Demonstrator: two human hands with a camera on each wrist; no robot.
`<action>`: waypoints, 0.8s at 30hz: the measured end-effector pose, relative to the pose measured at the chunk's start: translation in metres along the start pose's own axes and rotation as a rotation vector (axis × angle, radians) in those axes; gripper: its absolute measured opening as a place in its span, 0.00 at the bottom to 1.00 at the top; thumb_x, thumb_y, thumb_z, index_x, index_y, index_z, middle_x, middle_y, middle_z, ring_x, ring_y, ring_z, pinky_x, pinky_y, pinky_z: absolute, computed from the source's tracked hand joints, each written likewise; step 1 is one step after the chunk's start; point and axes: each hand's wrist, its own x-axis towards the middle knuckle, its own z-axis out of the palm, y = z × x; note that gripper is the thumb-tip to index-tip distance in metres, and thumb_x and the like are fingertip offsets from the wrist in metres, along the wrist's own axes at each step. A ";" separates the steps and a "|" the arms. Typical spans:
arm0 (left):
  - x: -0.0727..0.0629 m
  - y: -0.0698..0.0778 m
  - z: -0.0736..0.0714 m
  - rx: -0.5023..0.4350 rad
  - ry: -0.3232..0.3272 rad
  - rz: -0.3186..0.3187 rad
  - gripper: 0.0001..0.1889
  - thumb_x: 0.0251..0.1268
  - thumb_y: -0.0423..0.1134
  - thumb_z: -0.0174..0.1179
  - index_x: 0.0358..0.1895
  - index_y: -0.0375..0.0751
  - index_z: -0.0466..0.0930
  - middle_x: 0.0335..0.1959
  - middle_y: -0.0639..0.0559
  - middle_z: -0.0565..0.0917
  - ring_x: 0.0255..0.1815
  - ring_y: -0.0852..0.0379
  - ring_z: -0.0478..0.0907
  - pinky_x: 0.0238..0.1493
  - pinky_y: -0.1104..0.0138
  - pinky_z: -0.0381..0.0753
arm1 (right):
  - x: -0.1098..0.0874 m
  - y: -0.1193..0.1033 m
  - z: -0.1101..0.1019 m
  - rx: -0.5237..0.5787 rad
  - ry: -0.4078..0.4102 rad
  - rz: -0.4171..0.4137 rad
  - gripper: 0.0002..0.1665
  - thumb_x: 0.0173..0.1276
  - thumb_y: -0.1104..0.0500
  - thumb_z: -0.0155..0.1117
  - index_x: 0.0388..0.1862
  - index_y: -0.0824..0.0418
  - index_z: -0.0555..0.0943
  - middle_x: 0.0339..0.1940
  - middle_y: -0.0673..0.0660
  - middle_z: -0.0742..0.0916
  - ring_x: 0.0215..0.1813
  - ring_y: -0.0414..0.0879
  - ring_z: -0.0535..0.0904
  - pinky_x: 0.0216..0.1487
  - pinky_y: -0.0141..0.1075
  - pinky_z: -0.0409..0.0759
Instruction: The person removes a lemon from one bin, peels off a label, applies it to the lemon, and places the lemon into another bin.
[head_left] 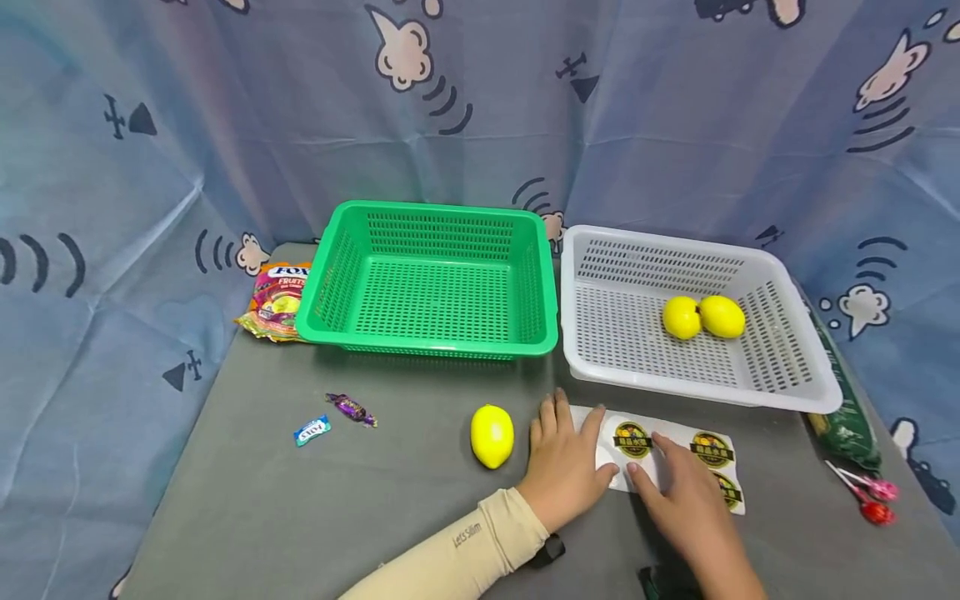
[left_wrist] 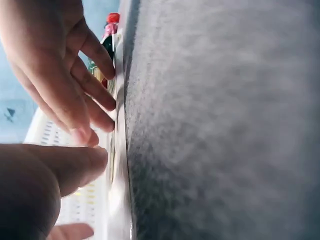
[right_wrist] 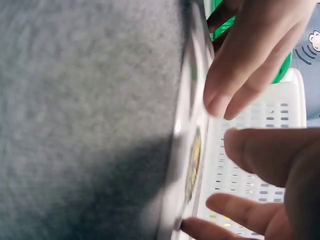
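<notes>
A white sheet of round stickers [head_left: 675, 427] lies on the grey table in front of the white basket. My left hand [head_left: 566, 467] rests on its left end, fingers stretched out toward the basket. Over the middle of the sheet is my right hand [head_left: 690, 508], its thumb and index finger spread apart beside a black-and-yellow sticker [head_left: 632, 440]. More stickers show to the right, partly hidden by that hand. Both wrist views see the sheet [left_wrist: 119, 195] edge-on. A yellow lemon [head_left: 492, 437] stands just left of my left hand.
Behind are a green basket [head_left: 427, 346] and a white basket [head_left: 675, 387] with two lemons [head_left: 705, 317] inside. Two wrapped candies [head_left: 351, 409] lie at left, a candy bag [head_left: 280, 302] beside the green basket. At right are lollipops [head_left: 876, 500] and a green package [head_left: 847, 417].
</notes>
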 end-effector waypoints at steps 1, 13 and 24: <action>0.003 -0.001 0.001 -0.017 0.011 -0.004 0.37 0.68 0.58 0.72 0.76 0.49 0.73 0.74 0.34 0.70 0.74 0.36 0.62 0.66 0.49 0.68 | 0.000 0.000 0.001 0.000 -0.003 -0.010 0.39 0.77 0.50 0.69 0.73 0.76 0.71 0.69 0.80 0.76 0.70 0.78 0.70 0.67 0.71 0.66; 0.017 -0.025 -0.002 -0.728 -0.090 -0.084 0.20 0.62 0.26 0.71 0.55 0.49 0.90 0.54 0.61 0.88 0.60 0.63 0.80 0.63 0.67 0.75 | -0.005 -0.010 0.007 0.086 0.051 -0.079 0.34 0.74 0.53 0.72 0.70 0.72 0.77 0.64 0.74 0.82 0.63 0.72 0.78 0.61 0.65 0.75; -0.006 -0.036 -0.015 -1.017 -0.142 -0.056 0.22 0.71 0.23 0.60 0.61 0.48 0.86 0.61 0.62 0.85 0.70 0.64 0.73 0.73 0.62 0.68 | -0.006 -0.023 0.001 0.211 0.129 0.123 0.21 0.76 0.51 0.71 0.58 0.66 0.87 0.49 0.61 0.85 0.43 0.49 0.80 0.40 0.37 0.79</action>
